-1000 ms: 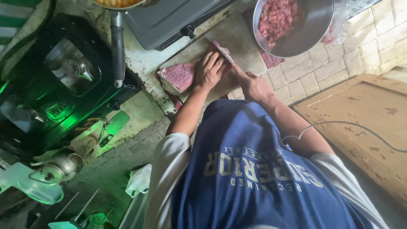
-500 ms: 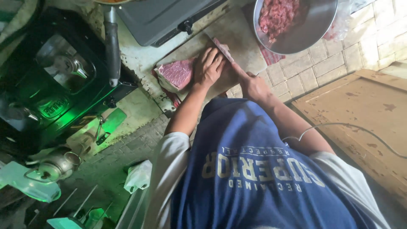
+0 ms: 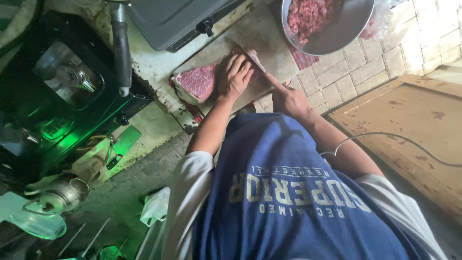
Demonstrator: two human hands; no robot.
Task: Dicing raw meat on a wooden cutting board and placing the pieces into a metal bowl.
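Note:
A slab of raw red meat (image 3: pixel 195 82) lies on a grey cutting board (image 3: pixel 269 36) on the counter. My left hand (image 3: pixel 233 74) presses flat on the right end of the slab, fingers spread. My right hand (image 3: pixel 288 98) grips a knife handle, and the knife blade (image 3: pixel 255 58) lies against the meat just beside my left fingers. A metal bowl (image 3: pixel 349 31) with chopped red meat stands right of the board. My blue shirt fills the lower part of the view.
A grey appliance (image 3: pixel 178 19) sits behind the board. A black stove with a long dark handle (image 3: pixel 120 48) is to the left, and a metal kettle (image 3: pixel 57 195) sits lower left. A wooden panel (image 3: pixel 414 115) with a white cable (image 3: pixel 385 138) lies at right, beside a tiled surface (image 3: pixel 365 67).
The view has shifted slightly. Both hands stay on the meat, with the knife in nearly the same spot beside my left fingers.

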